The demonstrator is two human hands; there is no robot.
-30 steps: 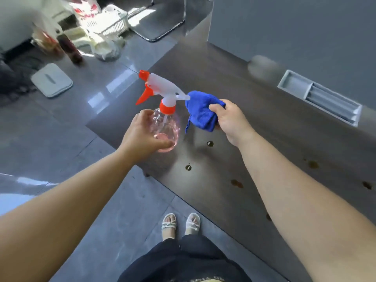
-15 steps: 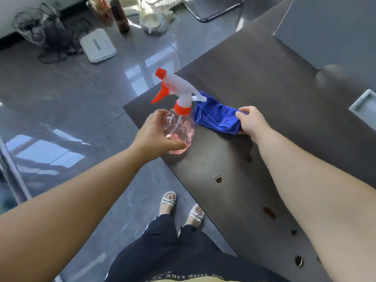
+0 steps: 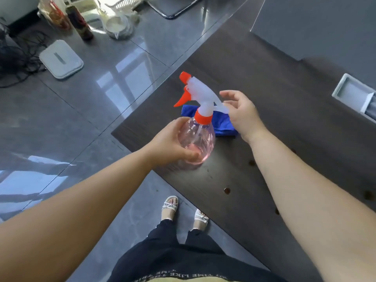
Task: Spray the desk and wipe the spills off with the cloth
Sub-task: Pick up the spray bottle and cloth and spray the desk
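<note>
While your left hand [image 3: 173, 143] grips the spray bottle [image 3: 198, 137] at the surface's [image 3: 284, 119] left end, your right hand [image 3: 242, 112] hovers loose-fingered, holding nothing, by the sprayer head [image 3: 201, 92]; the cloth [image 3: 222, 127] lies just behind the bottle. Brown spills [image 3: 227, 190] dot the near surface, so spraying and wiping both look undone

Sole entry: one line of pale capital lettering [image 3: 179, 277] on the black fabric garment [image 3: 173, 257] at the bottom edge of the head view, upside down to me. I read "TIME LIKE THE"; the remaining letters are too blurred to make out.
</note>
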